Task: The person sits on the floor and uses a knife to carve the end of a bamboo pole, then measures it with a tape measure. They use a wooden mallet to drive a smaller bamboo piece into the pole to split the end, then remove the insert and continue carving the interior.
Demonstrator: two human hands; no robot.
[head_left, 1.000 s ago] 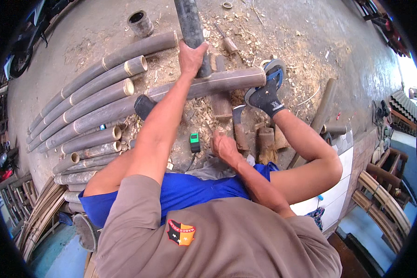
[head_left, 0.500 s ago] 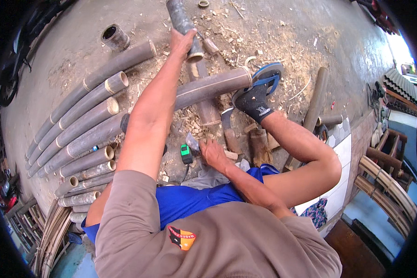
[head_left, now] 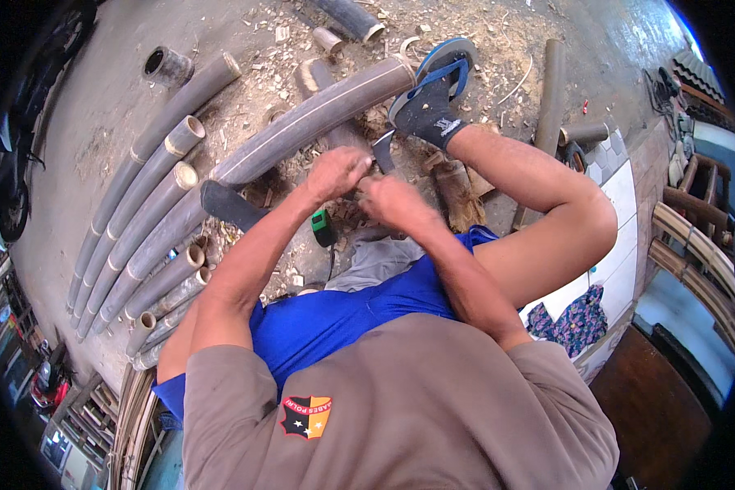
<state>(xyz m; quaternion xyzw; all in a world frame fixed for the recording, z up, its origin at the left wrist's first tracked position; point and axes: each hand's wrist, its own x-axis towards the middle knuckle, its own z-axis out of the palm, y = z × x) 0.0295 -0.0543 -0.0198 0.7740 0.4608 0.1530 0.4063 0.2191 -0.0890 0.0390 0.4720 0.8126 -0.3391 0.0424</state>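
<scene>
My left hand (head_left: 340, 173) and my right hand (head_left: 394, 201) are close together in front of me, both with curled fingers. Something small and shiny shows between them, mostly covered by the fingers. Just beyond lies a dark metal blade (head_left: 382, 152) with a pale edge. A long grey-brown bamboo pole (head_left: 318, 114) slants past the hands, resting across a shorter bamboo piece (head_left: 312, 75). My foot in a dark sock and blue-edged flip-flop (head_left: 447, 65) is at the pole's far end. Nearer me lies a green and black tape measure (head_left: 322, 227).
Several bamboo poles (head_left: 159, 175) lie side by side at left, with a short bamboo section (head_left: 168, 67) beyond them. Another bamboo pole (head_left: 550, 94) lies at right. Wood chips cover the floor. A bamboo piece (head_left: 347, 18) is at the far edge.
My left hand has let go of the bamboo piece, which now lies on the far floor, and has come back to meet my right hand. The view has shifted too.
</scene>
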